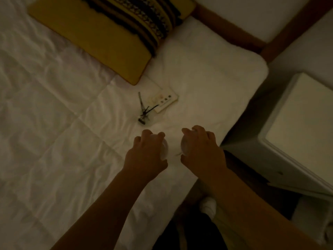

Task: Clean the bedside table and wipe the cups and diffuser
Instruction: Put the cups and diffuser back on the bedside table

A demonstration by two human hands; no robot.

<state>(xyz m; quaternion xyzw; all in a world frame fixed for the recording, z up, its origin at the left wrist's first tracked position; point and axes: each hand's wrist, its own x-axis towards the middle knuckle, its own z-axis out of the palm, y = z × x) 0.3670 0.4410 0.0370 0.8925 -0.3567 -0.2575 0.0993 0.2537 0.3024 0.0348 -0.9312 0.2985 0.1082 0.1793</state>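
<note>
Holding two small white cups low over the white quilted bed [54, 123], with the bedside table cleared.
From the left: the glass reed diffuser [143, 112] lies on the bed beside a white card [164, 101]; the left hand [146, 154] has its fingers clamped on one white cup [164, 147], the right hand [201, 148] on the other cup [184, 146]; the white bedside tabletop [304, 123] stands bare. Clearing looks done, and I judge the wiping still remains.

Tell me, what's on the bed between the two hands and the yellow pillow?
In the head view, the reed diffuser lies tipped on the white sheet, beside a small white card, between the hands and the yellow pillow.
</note>
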